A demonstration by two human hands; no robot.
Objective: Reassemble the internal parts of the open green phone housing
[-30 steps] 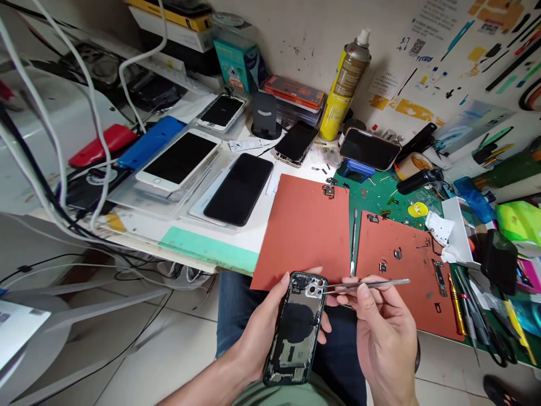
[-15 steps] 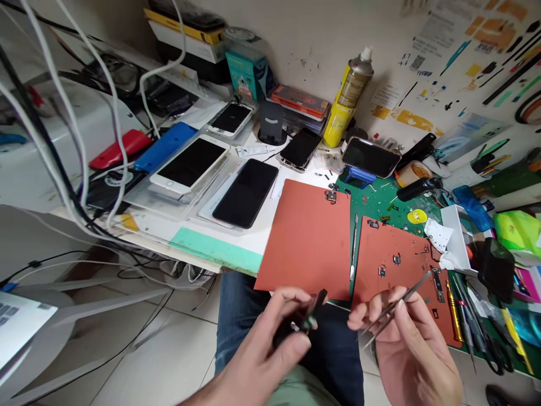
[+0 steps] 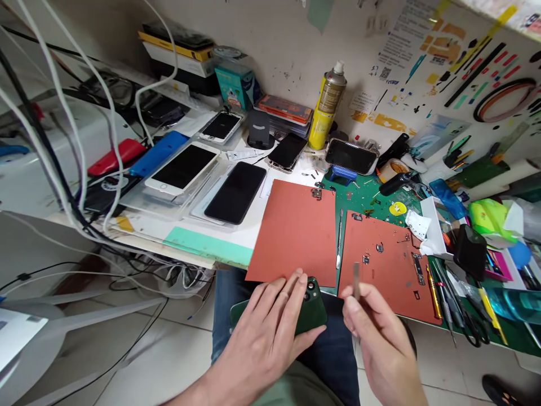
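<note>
Green phone housing (image 3: 316,320): long axis roughly crosswise, gripped under left hand (image 3: 266,321); lens end (image 3: 311,293) towards right hand (image 3: 376,332), apart, pinching metal tool (image 3: 356,276).

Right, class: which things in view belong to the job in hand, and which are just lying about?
Seem to belong:
green phone shell, left hand over it
slim metal tool, in the right hand
probably the small loose parts on the red-brown mats

Apparently just lying about:
yellow spray can
teal box
crumpled white tissue
</note>
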